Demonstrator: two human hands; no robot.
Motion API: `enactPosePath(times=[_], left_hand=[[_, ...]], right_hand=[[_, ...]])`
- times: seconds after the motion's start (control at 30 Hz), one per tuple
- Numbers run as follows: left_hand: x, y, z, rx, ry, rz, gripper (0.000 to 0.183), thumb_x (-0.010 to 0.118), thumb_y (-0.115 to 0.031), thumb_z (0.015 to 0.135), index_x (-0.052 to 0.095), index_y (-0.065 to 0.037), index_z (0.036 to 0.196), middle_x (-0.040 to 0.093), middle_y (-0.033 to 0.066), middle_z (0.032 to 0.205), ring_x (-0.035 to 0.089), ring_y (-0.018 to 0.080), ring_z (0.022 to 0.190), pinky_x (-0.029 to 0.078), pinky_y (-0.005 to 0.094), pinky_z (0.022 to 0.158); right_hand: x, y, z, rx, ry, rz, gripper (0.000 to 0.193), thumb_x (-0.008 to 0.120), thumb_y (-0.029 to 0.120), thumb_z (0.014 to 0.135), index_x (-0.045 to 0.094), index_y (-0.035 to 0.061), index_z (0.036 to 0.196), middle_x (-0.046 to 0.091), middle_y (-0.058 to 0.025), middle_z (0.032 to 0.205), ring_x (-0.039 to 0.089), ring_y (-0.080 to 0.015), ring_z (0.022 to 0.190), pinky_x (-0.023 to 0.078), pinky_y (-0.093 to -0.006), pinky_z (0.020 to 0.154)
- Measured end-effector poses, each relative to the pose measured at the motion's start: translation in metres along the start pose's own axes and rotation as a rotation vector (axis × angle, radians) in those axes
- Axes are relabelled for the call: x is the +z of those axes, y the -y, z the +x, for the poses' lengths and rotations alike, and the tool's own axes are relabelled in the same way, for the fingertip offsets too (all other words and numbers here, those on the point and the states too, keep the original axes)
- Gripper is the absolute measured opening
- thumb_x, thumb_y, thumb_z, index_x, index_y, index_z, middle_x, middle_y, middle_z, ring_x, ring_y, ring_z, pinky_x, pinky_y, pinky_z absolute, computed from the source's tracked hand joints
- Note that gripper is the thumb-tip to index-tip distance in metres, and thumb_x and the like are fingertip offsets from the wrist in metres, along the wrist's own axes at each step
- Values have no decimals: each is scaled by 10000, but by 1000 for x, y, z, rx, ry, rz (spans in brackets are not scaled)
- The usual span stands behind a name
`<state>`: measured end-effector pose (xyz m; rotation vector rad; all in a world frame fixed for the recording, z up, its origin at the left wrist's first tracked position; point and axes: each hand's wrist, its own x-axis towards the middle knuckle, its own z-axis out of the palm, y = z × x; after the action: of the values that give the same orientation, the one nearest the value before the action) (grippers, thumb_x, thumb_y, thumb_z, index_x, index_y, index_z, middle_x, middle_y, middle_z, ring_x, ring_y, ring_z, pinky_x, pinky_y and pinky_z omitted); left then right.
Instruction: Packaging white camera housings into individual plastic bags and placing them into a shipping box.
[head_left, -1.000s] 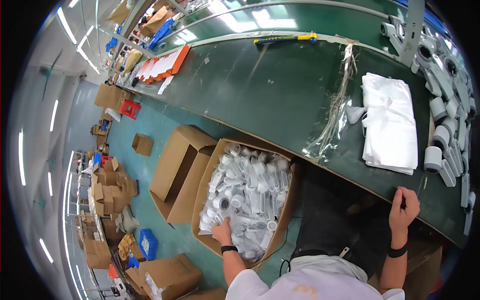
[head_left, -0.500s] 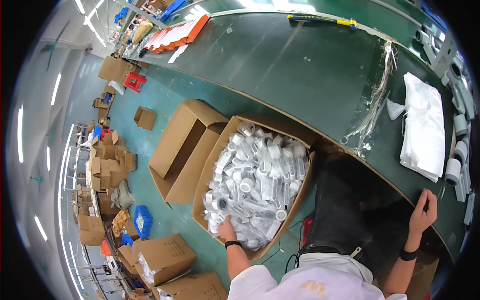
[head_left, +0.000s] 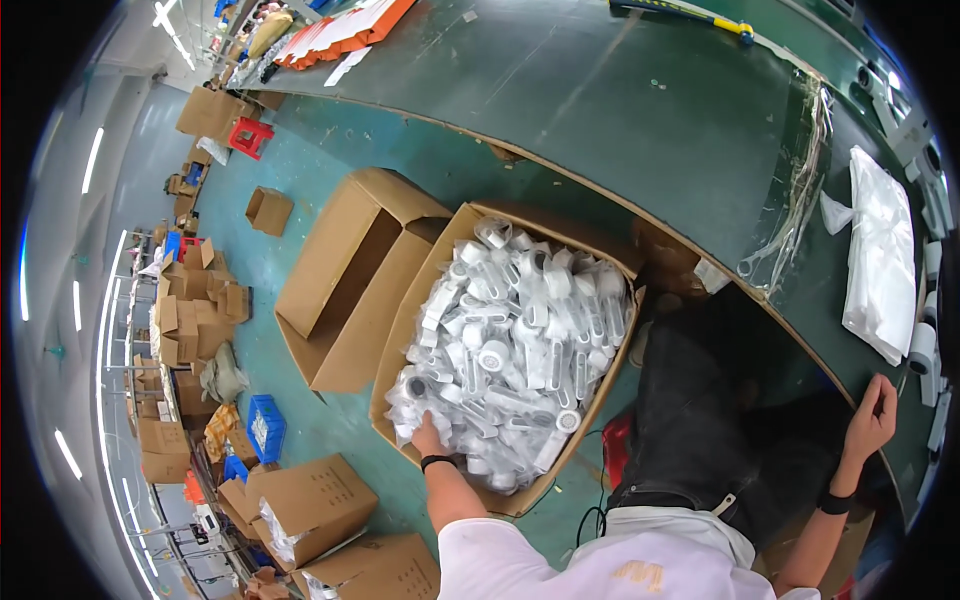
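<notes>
A large open cardboard box (head_left: 385, 375) is heaped with white plastic parts (head_left: 525, 340) in clear bags, many with round ends or long slotted handles. At its near left corner my left hand (head_left: 428, 437) closes on a bagged white part (head_left: 414, 393) with a dark round end. The thumb shows; the other fingers are mostly hidden by plastic. My right hand (head_left: 872, 420) is at the green workbench's (head_left: 640, 110) edge, its fingers loosely stretched and nothing visible in it. Beyond it lies a folded stack of white plastic bags (head_left: 880, 260).
An open cardboard box (head_left: 330, 270) stands left of the full one. Bare white parts (head_left: 922, 350) line the bench's right side. A yellow-and-black hammer (head_left: 700, 15) and an orange tray of white sheets (head_left: 345, 35) lie farther back. Cartons (head_left: 315, 505) and a blue crate (head_left: 265, 428) are on the floor.
My left hand has shifted left toward the box's wall, and the dark-ended bagged part has moved with it. My right hand stays by the bench edge. The view has shifted slightly.
</notes>
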<state>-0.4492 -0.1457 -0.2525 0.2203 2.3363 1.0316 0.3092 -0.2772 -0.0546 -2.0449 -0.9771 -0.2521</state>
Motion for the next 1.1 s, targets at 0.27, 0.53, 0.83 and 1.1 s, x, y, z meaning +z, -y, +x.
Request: enactPosePath(times=[0.27, 0.53, 0.83, 1.1], left_hand=[[-14, 9, -5, 227, -92, 211, 724, 714, -351, 795, 498, 149, 1272, 587, 285, 1228, 583, 356, 1118, 456, 395, 933], [35, -139, -160, 811, -63, -18, 265, 612, -121, 916, 594, 53, 1114, 645, 137, 1027, 603, 202, 894, 493, 303, 809], [158, -233, -445, 1302, 988, -345, 167, 554, 5, 920, 608, 8, 1078, 646, 76, 949, 616, 141, 847, 501, 264, 766], [174, -233, -618, 1922, 1288, -95, 215, 683, 17, 791, 653, -16, 1002, 649, 124, 992, 621, 223, 879, 494, 306, 781]], right_hand=[[5, 14, -2, 17, 13, 7, 157, 595, 121, 965, 645, -23, 998, 611, -5, 874, 528, -66, 781, 442, -204, 698], [-1, 73, 12, -137, 7, -34, 63, 618, 23, 862, 617, 11, 800, 550, -59, 703, 507, -133, 601, 412, -251, 558], [-63, 74, 23, -47, 3, 399, 129, 684, 13, 787, 677, 27, 915, 633, -65, 741, 600, -166, 631, 462, -266, 531], [-130, 14, 75, -111, -181, -231, 344, 716, 69, 728, 639, 64, 1064, 633, -96, 1031, 569, -298, 996, 466, -375, 821]])
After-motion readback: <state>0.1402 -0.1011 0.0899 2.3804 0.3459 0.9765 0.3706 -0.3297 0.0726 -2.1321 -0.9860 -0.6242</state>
